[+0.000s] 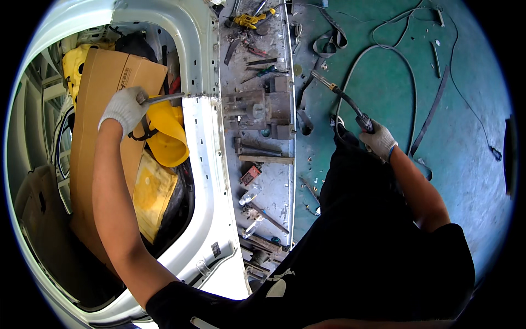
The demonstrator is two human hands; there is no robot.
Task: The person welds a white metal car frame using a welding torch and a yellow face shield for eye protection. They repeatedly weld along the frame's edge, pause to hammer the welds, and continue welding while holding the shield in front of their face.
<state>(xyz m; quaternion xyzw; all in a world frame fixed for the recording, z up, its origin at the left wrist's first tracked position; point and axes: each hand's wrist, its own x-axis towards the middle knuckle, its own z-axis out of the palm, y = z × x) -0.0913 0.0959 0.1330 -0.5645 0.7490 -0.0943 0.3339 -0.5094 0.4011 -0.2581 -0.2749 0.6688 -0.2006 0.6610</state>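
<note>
My left hand (pixel 119 107), in a white knit glove, is closed around a grey metal bar (pixel 167 97). The bar's far end reaches the seam on the white car body frame (pixel 205 159). Behind that hand, inside the body opening, lie a large cardboard sheet (pixel 101 104) and a yellow hard hat (pixel 169 143) with a dark strap. Off to the right, my gloved right hand (pixel 379 141) grips the handle of a welding torch (pixel 350 103). Its brass-coloured nozzle points up and left, away from the car body, and part of the handle is hidden by my fingers.
Between the car body and me runs a grey metal bench (pixel 268 192) with a vise (pixel 255 112), several hand tools and a yellow power tool (pixel 249 20). A looped cable (pixel 413 82) and dark straps (pixel 433 112) lie on the green floor (pixel 466 164).
</note>
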